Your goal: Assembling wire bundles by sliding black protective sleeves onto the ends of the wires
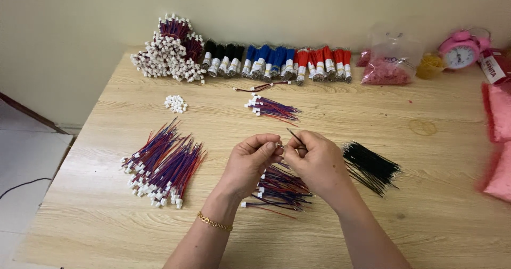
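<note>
My left hand [251, 161] and my right hand [315, 160] meet over the middle of the wooden table [404, 205], fingertips pinched together on a thin black wire [294, 136] whose end sticks up between them. What the left fingers pinch is too small to tell. Under my hands lies a loose pile of red-and-blue wires with white connectors [279, 189]. A bundle of black wires [370, 167] lies just right of my right hand. A gold bracelet [214, 222] circles my left wrist.
A big pile of red-and-blue connector wires [162, 165] lies at left, a smaller bunch [271, 108] and loose white connectors [175, 103] farther back. Taped wire bundles in black, blue and red [277, 62] line the wall. Pink bags [387, 69] and a pink clock [460, 51] stand right.
</note>
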